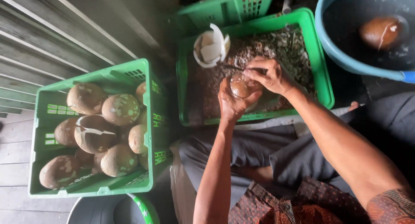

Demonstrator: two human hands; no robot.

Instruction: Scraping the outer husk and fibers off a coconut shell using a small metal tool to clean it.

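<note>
My left hand cups a coconut over the crate's near edge; my right hand pinches the knife, best scraping shallowly, away from my fingers.

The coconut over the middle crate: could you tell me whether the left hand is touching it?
Touching. The head view shows the left hand cupping the coconut from below, fingers wrapped against its shell.

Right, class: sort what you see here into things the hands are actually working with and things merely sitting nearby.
In use:
- left hand holding a brown coconut
- right hand with a knife
- green crate of shavings beneath

Lying about:
- green crate of coconuts
- white shell pieces
- blue tub with a coconut in water
- grey bucket
</note>
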